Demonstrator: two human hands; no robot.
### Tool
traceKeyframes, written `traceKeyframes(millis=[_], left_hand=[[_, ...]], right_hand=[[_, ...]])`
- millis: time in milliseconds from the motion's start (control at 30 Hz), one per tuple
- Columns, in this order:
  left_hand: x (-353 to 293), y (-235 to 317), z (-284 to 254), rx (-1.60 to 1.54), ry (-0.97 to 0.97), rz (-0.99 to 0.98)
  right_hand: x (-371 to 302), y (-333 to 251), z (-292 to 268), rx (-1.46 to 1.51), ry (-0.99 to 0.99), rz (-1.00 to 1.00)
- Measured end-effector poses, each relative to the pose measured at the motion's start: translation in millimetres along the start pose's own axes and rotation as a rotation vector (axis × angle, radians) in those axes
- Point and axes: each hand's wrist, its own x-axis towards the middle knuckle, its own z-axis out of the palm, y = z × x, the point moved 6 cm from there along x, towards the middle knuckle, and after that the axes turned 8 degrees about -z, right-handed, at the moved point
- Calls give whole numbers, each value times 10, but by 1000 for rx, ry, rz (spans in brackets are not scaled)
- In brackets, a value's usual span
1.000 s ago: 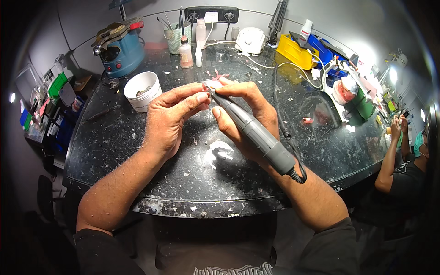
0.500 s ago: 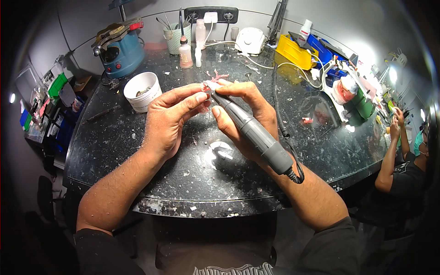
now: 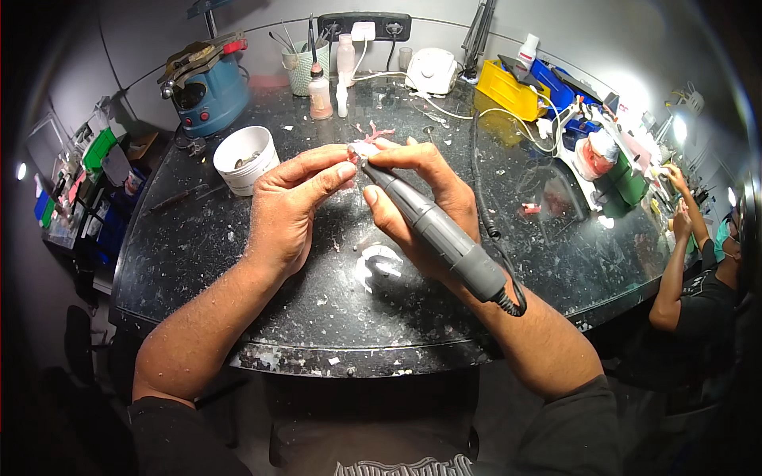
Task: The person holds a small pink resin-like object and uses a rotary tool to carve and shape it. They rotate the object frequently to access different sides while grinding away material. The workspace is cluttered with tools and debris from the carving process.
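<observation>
Above the middle of the black speckled bench, my left hand (image 3: 292, 194) pinches a small pink-and-white denture piece (image 3: 362, 149) between thumb and fingers. My right hand (image 3: 444, 186) is wrapped round a dark grey rotary handpiece (image 3: 436, 230), pen-fashion. Its narrow nose points up and left, close against the denture piece; the bur at its tip is too small to make out. From its rear end a coiled black cord (image 3: 512, 278) loops away. Fingers of both hands partly hide the denture piece. A branched pink scrap (image 3: 375, 132) lies on the bench just beyond the fingertips.
Left of my hands stands a white tub (image 3: 246, 159); behind it is a blue machine (image 3: 213, 99). Bottles (image 3: 321, 97) and a tool cup (image 3: 305, 70) line the back. A yellow bin (image 3: 508, 94) and a pink-and-white dental model (image 3: 597, 155) sit right. A co-worker (image 3: 706, 293) works far right.
The denture piece has turned slightly in my left fingers, and the handpiece has shifted a little left. The co-worker's raised hand has moved. Both my grips stay the same.
</observation>
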Motion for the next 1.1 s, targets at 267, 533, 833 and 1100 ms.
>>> traceKeyframes(millis=[267,533,833,1100], left_hand=[[2,2,-30,76,13,40],[-7,26,-8,70,11,54],[-4,36,-1,27,-1,41],[45,1,-42,-18,-49,33]], right_hand=[[-34,75,3,81,30,136],[-17,51,-31,50,46,91],[17,7,-26,-17,-11,33],[12,237,-153,296,215,313]])
